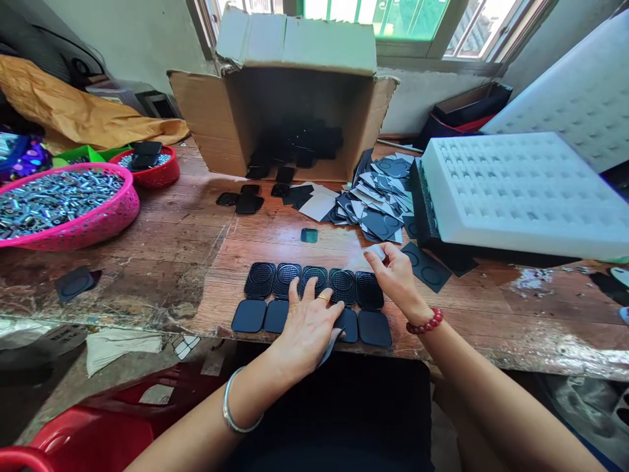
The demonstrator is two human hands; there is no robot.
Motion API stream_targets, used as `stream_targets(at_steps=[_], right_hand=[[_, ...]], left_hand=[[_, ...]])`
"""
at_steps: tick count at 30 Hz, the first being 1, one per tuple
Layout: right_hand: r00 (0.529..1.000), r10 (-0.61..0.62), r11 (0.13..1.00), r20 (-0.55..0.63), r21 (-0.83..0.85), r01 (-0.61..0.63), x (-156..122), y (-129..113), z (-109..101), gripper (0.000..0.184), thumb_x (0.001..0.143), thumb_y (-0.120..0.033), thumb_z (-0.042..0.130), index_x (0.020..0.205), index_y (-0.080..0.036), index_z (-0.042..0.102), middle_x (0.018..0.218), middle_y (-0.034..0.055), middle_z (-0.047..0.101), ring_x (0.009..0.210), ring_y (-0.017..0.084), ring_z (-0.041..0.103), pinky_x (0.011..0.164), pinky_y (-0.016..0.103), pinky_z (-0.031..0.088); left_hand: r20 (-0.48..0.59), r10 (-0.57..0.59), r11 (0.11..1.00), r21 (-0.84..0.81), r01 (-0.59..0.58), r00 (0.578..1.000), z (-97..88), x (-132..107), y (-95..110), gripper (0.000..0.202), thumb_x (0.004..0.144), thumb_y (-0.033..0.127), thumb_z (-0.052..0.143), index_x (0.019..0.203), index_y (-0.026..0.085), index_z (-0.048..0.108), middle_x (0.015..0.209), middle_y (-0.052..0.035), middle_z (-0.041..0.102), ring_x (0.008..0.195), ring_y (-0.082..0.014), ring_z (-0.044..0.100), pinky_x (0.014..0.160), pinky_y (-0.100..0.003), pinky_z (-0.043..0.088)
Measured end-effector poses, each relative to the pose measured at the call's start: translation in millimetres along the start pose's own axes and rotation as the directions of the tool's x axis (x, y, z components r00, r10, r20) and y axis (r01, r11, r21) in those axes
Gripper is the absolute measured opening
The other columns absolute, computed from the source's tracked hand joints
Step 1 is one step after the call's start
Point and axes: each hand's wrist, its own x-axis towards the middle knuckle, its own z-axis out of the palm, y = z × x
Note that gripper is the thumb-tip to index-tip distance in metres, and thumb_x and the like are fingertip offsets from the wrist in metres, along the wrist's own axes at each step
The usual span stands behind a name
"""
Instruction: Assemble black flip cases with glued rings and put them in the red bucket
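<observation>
My left hand point(312, 321) lies with fingers spread over two rows of square black plastic pieces near the table's front edge. Its fingertips touch the back row, whose pieces point(259, 280) have ringed, gridded faces. Smooth flat squares point(248, 316) make up the front row. The edge of a thin grey sheet point(330, 349) shows under my left palm; its grip on the sheet is hidden. Just right of the back row, my right hand point(397, 278) pinches a small whitish film point(377, 252) between thumb and fingers.
An open cardboard box point(206, 124) holding black pieces stands behind. Dark and white cards point(378, 196) are heaped beside a white foam tray point(525, 190). A pink basket point(130, 203) of metal parts sits left. A small shiny dark square point(309, 235) lies mid-table.
</observation>
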Motion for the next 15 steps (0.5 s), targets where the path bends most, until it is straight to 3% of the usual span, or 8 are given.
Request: stream_targets(at_steps=[6,15], right_hand=[[0.998,-0.062,0.994,0.012,-0.090,0.063,0,-6,2,0.021,0.083,-0.039,0.056,0.072,-0.022,0.052,0.062,-0.0017,0.052,0.055,0.014,0.043,0.054,0.028,0.032],[0.954,-0.278,0.926,0.110,-0.235,0.297,-10,-18,-15,0.019,0.087,-0.027,0.056,0.072,-0.023,0.046,0.068,-0.0008,0.050,0.060,0.015,0.042,0.060,0.030,0.032]], left_hand=[[0.008,-0.003,1.000,-0.005,0.003,1.000,0.2,-1,-1,0.048,0.083,0.036,0.074,0.129,0.029,0.062,0.139,-0.0079,0.059,0.138,-0.0413,0.033,0.112,-0.066,0.016],[-0.023,0.006,1.000,-0.012,-0.007,1.000,4.3,-1,-2,0.047,0.083,0.038,0.074,0.127,0.029,0.063,0.136,-0.0073,0.060,0.136,-0.0408,0.035,0.111,-0.065,0.015]])
